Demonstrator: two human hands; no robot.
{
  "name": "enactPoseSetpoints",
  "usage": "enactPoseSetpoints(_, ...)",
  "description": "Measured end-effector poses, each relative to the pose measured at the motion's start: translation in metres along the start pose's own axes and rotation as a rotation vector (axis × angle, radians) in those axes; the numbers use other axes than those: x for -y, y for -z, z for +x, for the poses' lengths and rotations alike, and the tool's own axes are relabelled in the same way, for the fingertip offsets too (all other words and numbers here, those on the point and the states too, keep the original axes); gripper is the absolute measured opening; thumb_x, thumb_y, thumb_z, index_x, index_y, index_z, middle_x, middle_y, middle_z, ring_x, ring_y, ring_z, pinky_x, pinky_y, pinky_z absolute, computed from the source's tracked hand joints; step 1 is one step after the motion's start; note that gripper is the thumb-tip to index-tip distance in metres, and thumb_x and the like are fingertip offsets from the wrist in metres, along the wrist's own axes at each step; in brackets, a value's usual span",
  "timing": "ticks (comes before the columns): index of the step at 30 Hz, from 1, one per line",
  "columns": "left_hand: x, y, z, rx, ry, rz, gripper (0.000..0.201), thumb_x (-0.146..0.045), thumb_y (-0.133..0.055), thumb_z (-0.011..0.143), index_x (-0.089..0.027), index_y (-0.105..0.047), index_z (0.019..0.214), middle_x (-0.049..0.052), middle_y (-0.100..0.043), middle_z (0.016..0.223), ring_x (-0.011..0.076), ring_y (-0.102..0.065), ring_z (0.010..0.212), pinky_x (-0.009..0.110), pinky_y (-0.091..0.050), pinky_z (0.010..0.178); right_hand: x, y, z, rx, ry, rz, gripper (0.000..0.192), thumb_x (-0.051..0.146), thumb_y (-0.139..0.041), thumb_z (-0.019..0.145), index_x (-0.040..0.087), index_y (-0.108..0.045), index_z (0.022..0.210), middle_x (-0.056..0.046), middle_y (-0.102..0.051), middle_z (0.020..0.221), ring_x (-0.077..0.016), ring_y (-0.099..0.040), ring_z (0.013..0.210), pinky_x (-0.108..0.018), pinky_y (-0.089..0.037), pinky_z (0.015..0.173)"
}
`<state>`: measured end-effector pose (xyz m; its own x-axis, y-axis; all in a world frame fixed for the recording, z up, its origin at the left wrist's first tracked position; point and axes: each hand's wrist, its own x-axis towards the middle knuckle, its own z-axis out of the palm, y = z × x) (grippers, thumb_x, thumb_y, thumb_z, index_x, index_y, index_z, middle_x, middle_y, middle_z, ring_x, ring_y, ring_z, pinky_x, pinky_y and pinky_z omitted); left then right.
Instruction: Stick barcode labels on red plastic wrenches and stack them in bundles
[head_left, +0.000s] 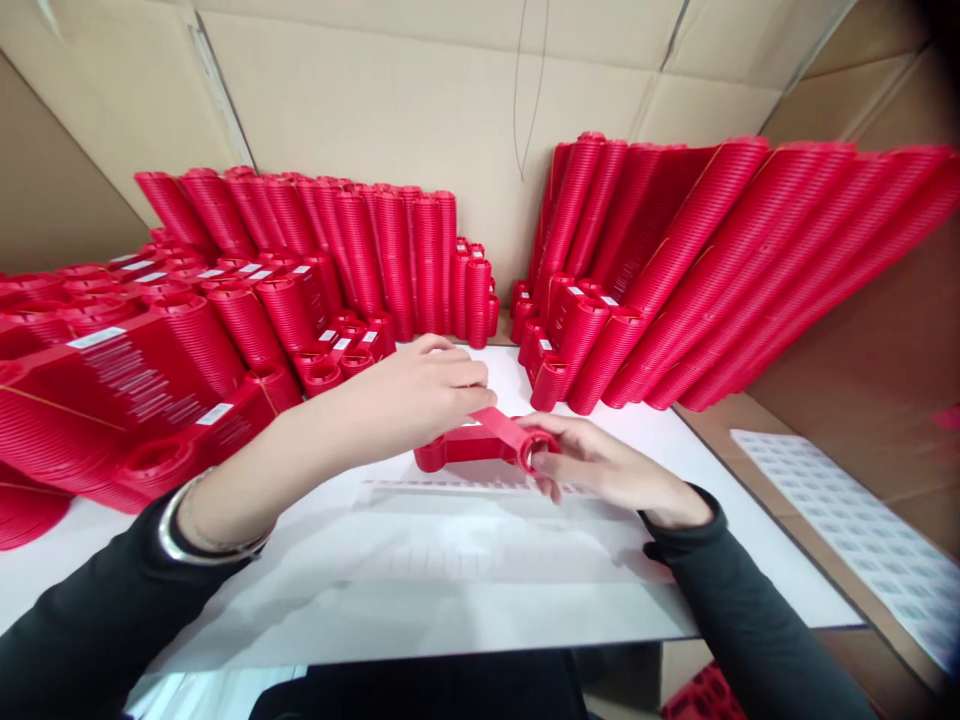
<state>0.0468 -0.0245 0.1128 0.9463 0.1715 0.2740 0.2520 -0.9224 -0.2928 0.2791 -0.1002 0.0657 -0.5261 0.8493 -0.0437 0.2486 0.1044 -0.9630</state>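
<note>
A red plastic part [480,442] with a ring at each end lies at the middle of the white table [750,560]. My right hand [607,468] grips its right ring end between thumb and fingers. My left hand [424,385] reaches across from the left, and its fingertips press on the top of the same part, where a small white label shows. A sheet of peel-off labels [480,520] lies flat on the table just in front of the part, under my right wrist.
Tall stacks of identical red parts [375,250] line the back left, more labelled stacks [135,370] lie on the left, and leaning stacks [712,270] fill the right. Cardboard walls [375,90] enclose the table. Another label sheet [862,530] lies beyond the right edge.
</note>
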Motion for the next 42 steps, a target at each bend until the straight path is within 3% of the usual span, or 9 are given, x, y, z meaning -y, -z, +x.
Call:
enactPoseSetpoints(2, -0.007, 0.002, -0.003, -0.086, -0.035, 0.033, 0.019, -0.014, -0.047, 0.093, -0.019, -0.063, 0.100, 0.005, -0.066, 0.101, 0.0190, -0.059, 0.100, 0.039, -0.038, 0.095, -0.004, -0.007, 0.002, 0.073, -0.038, 0.013, 0.012, 0.018, -0.044, 0.091, 0.017, -0.054, 0.096, 0.001, -0.057, 0.076, -0.0094, -0.056, 0.055, -0.022, -0.046, 0.051)
enactPoseSetpoints(5, -0.021, -0.001, -0.014, -0.428, -0.089, 0.113, 0.018, -0.013, -0.051, 0.091, -0.022, -0.061, 0.104, 0.005, -0.065, 0.108, 0.0213, -0.056, 0.109, 0.041, -0.042, 0.093, -0.013, -0.019, 0.007, -0.006, -0.012, -0.028, 0.018, 0.010, -0.034, 0.089, 0.018, -0.050, 0.085, 0.004, -0.052, 0.066, -0.0081, -0.049, 0.048, -0.020, -0.039, 0.044)
enactPoseSetpoints(7, -0.034, -0.010, -0.026, -0.622, -0.151, 0.109, 0.011, -0.014, -0.054, 0.089, -0.022, -0.062, 0.093, 0.001, -0.067, 0.091, 0.0174, -0.061, 0.088, 0.034, -0.049, 0.079, -0.017, -0.028, 0.010, -0.104, 0.028, -0.055, 0.020, 0.008, -0.032, 0.088, 0.019, -0.049, 0.086, 0.006, -0.046, 0.061, -0.0077, -0.044, 0.046, -0.020, -0.036, 0.043)
enactPoseSetpoints(11, -0.055, -0.046, -0.049, -0.446, -0.112, 0.008, 0.014, -0.010, -0.047, 0.090, -0.015, -0.060, 0.090, 0.004, -0.067, 0.079, 0.0156, -0.059, 0.066, 0.028, -0.049, 0.058, -0.024, -0.043, 0.018, -0.155, 0.089, -0.112, 0.021, 0.006, -0.032, 0.086, 0.020, -0.048, 0.086, 0.005, -0.046, 0.065, -0.0096, -0.046, 0.054, -0.022, -0.039, 0.053)
enactPoseSetpoints(18, -0.060, -0.087, -0.060, 0.116, 0.357, -0.284, 0.025, -0.015, -0.036, 0.094, -0.016, -0.059, 0.104, 0.008, -0.066, 0.095, 0.0209, -0.064, 0.082, 0.032, -0.054, 0.068, -0.036, -0.051, 0.031, -0.246, 0.149, -0.234, 0.017, 0.009, -0.034, 0.087, 0.019, -0.045, 0.080, 0.000, -0.051, 0.080, -0.0150, -0.050, 0.076, -0.028, -0.040, 0.071)
enactPoseSetpoints(24, -0.058, -0.084, -0.060, 0.119, 0.500, -0.470, 0.025, -0.021, -0.048, 0.091, -0.020, -0.059, 0.114, 0.009, -0.058, 0.120, 0.0242, -0.057, 0.106, 0.038, -0.051, 0.087, -0.044, -0.057, 0.033, -0.219, 0.087, -0.229, 0.019, 0.008, -0.033, 0.087, 0.019, -0.047, 0.082, 0.001, -0.051, 0.078, -0.0145, -0.049, 0.073, -0.027, -0.038, 0.068)
enactPoseSetpoints(33, -0.047, -0.075, -0.063, 0.211, 0.593, -0.461, 0.031, -0.032, -0.052, 0.089, -0.022, -0.060, 0.116, 0.009, -0.056, 0.118, 0.0277, -0.053, 0.105, 0.041, -0.047, 0.089, -0.048, -0.060, 0.033, -0.221, 0.061, -0.327, 0.018, 0.005, -0.035, 0.082, 0.019, -0.045, 0.079, 0.001, -0.051, 0.074, -0.0141, -0.049, 0.067, -0.027, -0.038, 0.062)
enactPoseSetpoints(39, -0.020, -0.065, -0.083, 0.363, 0.651, -0.499, 0.033, -0.039, -0.053, 0.085, -0.020, -0.059, 0.110, 0.008, -0.058, 0.102, 0.0253, -0.056, 0.095, 0.035, -0.045, 0.079, -0.047, -0.054, 0.036, -0.299, 0.049, -0.267, 0.046, 0.005, -0.034, 0.083, 0.017, -0.048, 0.124, -0.004, -0.059, 0.092, -0.0171, -0.056, 0.081, -0.031, -0.044, 0.074)
enactPoseSetpoints(42, -0.007, -0.061, -0.094, 0.397, 0.668, -0.572, 0.030, -0.036, -0.053, 0.083, -0.020, -0.060, 0.108, 0.006, -0.059, 0.100, 0.0225, -0.058, 0.091, 0.030, -0.044, 0.076, -0.048, -0.052, 0.035, -0.306, 0.027, -0.263, 0.049, 0.006, -0.033, 0.084, 0.017, -0.045, 0.130, -0.004, -0.060, 0.094, -0.0174, -0.057, 0.080, -0.031, -0.045, 0.075)
